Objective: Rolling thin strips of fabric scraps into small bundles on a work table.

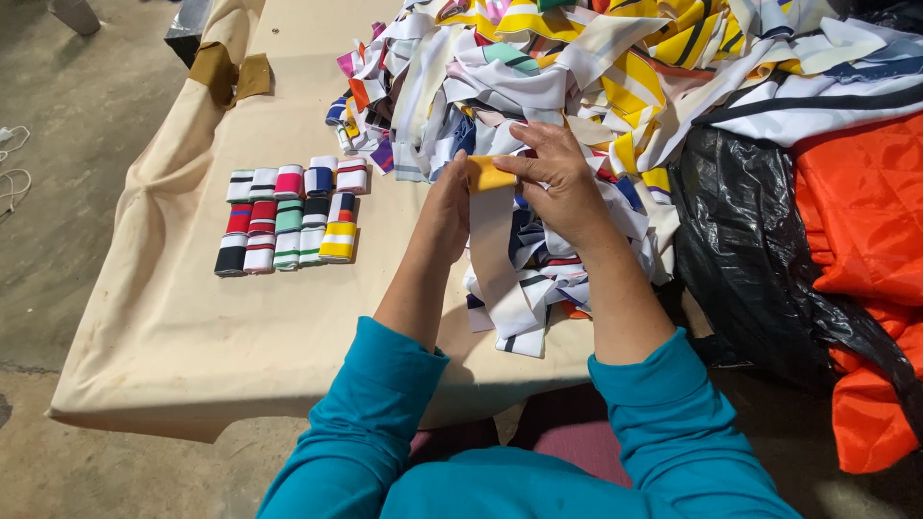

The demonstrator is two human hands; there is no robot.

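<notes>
Both of my hands hold one long white fabric strip (492,252) with a yellow end (487,174), lifted above the table. My left hand (448,207) grips the strip from the left side. My right hand (558,183) pinches the yellow end from the right. The strip hangs down toward a loose heap of striped fabric strips (577,67) that covers the far right of the table. Two rows of folded striped fabric bundles (291,219) lie neatly side by side to the left of my hands.
The table is covered in a beige cloth (221,327). A black plastic bag (745,250) and orange quilted fabric (865,211) sit at the right. Brown fabric scraps (229,72) lie at the far left edge. Concrete floor (58,173) lies to the left.
</notes>
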